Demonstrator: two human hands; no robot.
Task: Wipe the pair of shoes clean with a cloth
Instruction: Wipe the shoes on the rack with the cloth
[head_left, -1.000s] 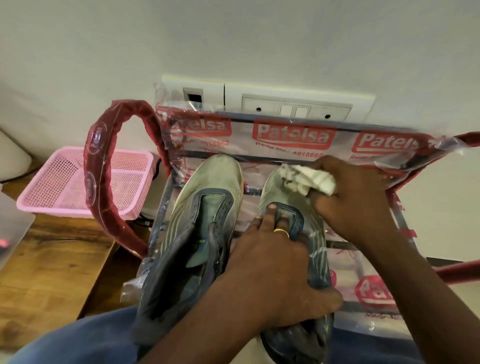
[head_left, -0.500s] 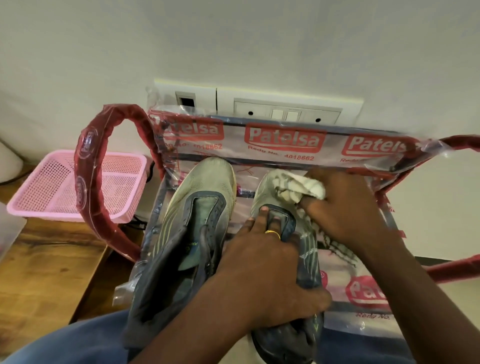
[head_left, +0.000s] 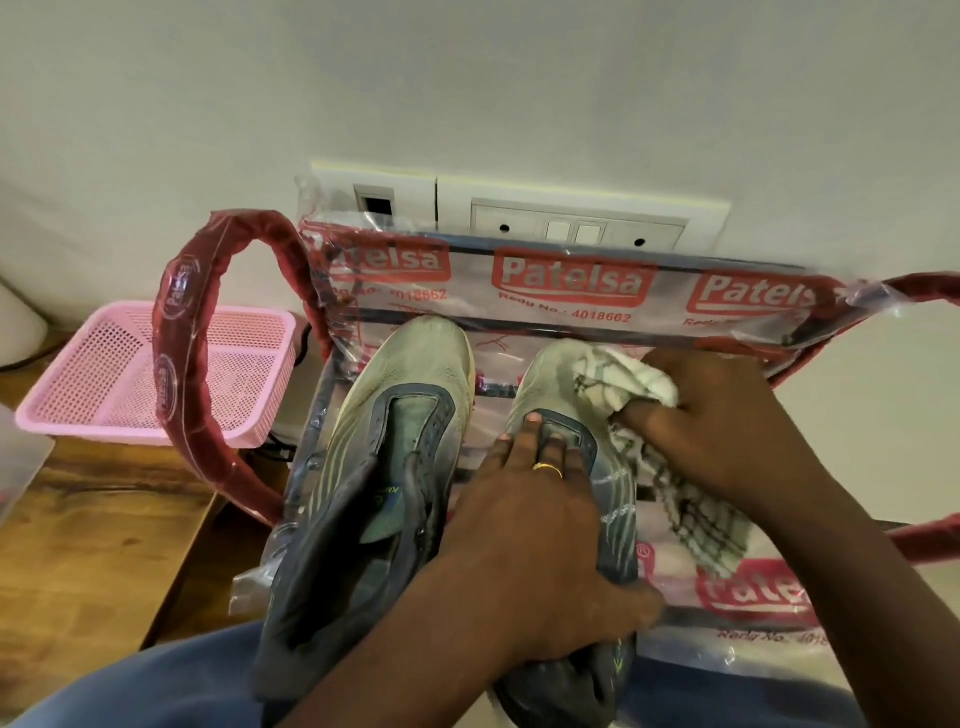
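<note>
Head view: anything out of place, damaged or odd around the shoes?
Only the packaging: the red-armed chair under the grey-green mesh shoes is wrapped in clear red-printed plastic film, crumpled and loose at its edges. Nothing looks spilled; the checked white cloth is simply in use.

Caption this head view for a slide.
Left hand steadies one shoe while right hand wipes its toe with a checked cloth.

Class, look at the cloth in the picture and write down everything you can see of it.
The cloth is white woven fabric with thin dark check lines, soft and crumpled. The right hand grips it, bunched against the pale toe of the shoe on the right. A loose tail trails from under the hand toward the viewer, lying on the clear printed plastic wrap.
</note>
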